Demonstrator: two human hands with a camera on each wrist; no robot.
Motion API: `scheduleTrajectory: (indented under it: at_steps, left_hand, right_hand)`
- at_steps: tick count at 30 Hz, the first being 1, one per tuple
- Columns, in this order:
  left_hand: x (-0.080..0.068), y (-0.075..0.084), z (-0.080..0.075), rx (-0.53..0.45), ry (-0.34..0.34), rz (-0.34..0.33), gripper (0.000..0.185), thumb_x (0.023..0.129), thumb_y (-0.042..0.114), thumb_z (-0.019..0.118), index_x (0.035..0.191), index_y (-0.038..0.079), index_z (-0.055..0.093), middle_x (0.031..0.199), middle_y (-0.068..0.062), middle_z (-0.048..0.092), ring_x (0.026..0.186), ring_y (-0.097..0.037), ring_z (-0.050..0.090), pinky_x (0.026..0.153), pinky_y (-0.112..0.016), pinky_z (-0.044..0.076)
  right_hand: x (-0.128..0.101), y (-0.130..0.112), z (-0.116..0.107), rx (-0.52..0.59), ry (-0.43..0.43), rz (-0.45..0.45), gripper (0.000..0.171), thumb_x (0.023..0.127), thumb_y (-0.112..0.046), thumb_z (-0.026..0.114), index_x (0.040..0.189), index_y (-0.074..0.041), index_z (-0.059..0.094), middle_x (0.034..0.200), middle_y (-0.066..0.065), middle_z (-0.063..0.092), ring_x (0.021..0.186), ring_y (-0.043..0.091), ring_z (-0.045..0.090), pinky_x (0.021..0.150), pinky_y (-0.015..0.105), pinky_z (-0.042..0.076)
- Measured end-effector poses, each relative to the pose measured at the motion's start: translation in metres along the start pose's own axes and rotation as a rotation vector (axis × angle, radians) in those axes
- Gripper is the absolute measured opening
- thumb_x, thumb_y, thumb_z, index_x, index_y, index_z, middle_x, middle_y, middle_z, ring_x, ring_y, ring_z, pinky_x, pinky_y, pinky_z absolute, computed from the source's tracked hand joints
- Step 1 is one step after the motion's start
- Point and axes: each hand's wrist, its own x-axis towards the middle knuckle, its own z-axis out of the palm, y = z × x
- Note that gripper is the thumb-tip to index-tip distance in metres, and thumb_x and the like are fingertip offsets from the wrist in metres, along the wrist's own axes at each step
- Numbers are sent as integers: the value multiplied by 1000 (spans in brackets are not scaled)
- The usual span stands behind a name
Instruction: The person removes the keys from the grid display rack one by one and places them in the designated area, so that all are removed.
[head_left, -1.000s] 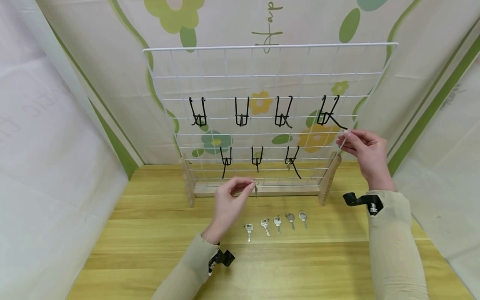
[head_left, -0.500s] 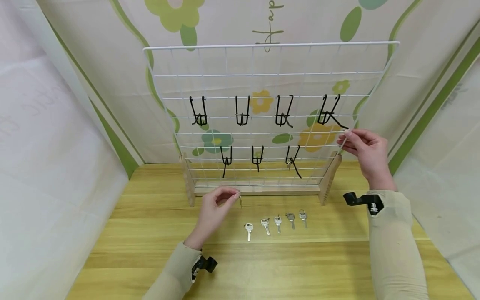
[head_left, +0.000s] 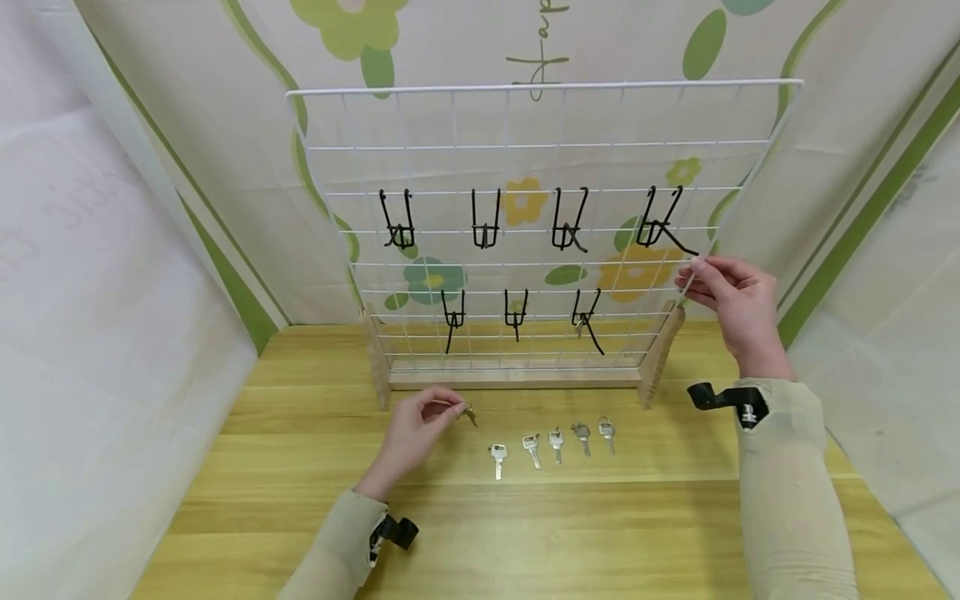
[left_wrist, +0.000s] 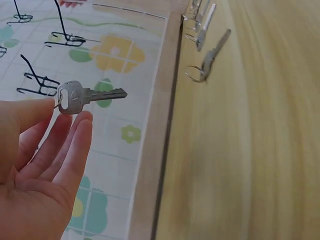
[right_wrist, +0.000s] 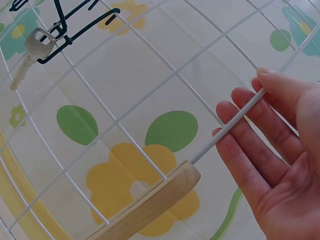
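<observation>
My left hand [head_left: 412,433] pinches a silver key [left_wrist: 72,97] by its small ring, low over the table and in front of the rack. The key's blade points away from the fingertips. My right hand [head_left: 738,308] holds the right side wire of the white wire rack [head_left: 544,85], with thumb and fingers on either side of it. Black hooks, among them an upper right hook [head_left: 655,233] and a lower middle hook [head_left: 515,319], hang on the grid in two rows. Another key [right_wrist: 40,44] hangs by its ring on the lower right hook.
Several loose keys, one of them a leftmost key [head_left: 498,460], lie in a row on the wooden table [head_left: 525,533] before the rack. Wooden feet, such as the right foot [head_left: 660,358], hold the rack up. A flowered cloth [head_left: 450,50] stands behind.
My left hand has moved left, down and back from the rack with the key, away from the lower middle hook. My right hand stays on the side wire.
</observation>
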Motion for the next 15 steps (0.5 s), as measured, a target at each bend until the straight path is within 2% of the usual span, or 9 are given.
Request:
scheduleTrajectory:
  at_steps: [5,9,13,15]
  left_hand:
    - [0,-7,-1,27,-28,-2,8,95,4,72,102,8,75,98,-2,73,91,-20,70,80,-28,59]
    - [-1,-13,-2,55,-48,-15,7,95,3,73,101,6,74,96,-2,73,88,-19,70,79,-28,59]
    - [-2,-20,-3,106,-95,-74,6,94,3,73,99,4,73,91,-3,73,83,-24,70,74,-29,59]
    - [-3,-24,-3,118,-130,-128,5,94,3,72,99,3,73,90,-3,73,82,-25,70,72,-30,60]
  right_hand:
    - [1,0,-1,-1,-1,1,41,93,-13,75,121,15,64,100,15,75,87,23,75,79,31,59]
    - [1,1,-1,3,0,3,35,93,-13,75,118,11,68,100,15,75,87,23,75,79,31,59]
    - [1,1,-1,0,-1,1,33,93,-13,75,117,10,69,100,14,75,87,23,75,79,31,59]
    - [1,1,-1,-3,-2,0,34,93,-13,75,117,10,69,100,14,75,87,23,75,79,31,59]
